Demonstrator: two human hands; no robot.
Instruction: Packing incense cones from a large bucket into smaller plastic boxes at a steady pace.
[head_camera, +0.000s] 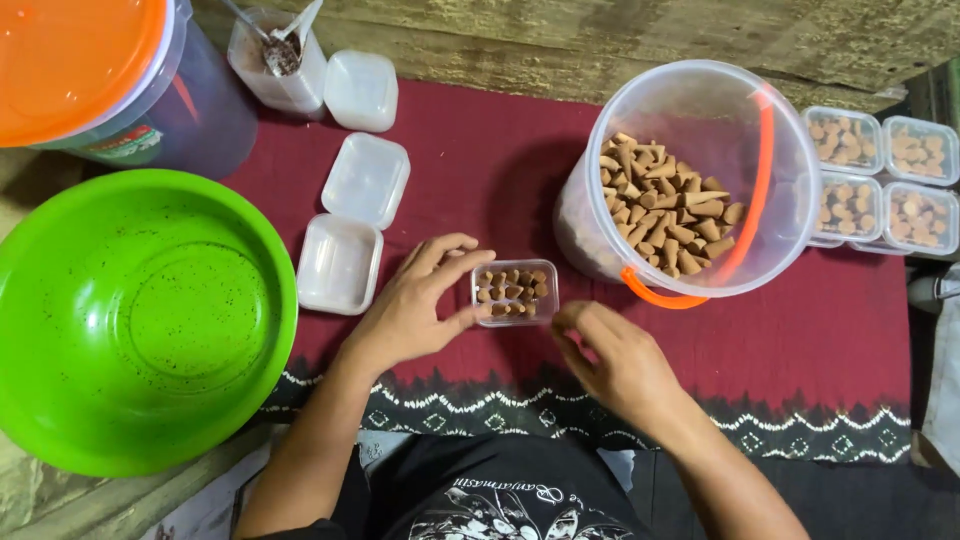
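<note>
Red cloth (500, 160) with patterned near edge covers the work surface. Off its left edge: green basin (130, 310), orange-lidded bucket (90, 70) behind it. On the cloth's left part, empty box (350, 235), lid flipped open. Left hand (420, 305), fingers curled, pinches the small box (514, 292) of brown cones near the cloth's near edge. Right hand (615, 360), just right of it, fingers bunched together, fingertips beside the box; can't tell what they pinch. Clear pail (690, 180) of cones behind. Filled boxes (880, 180) at right edge.
</note>
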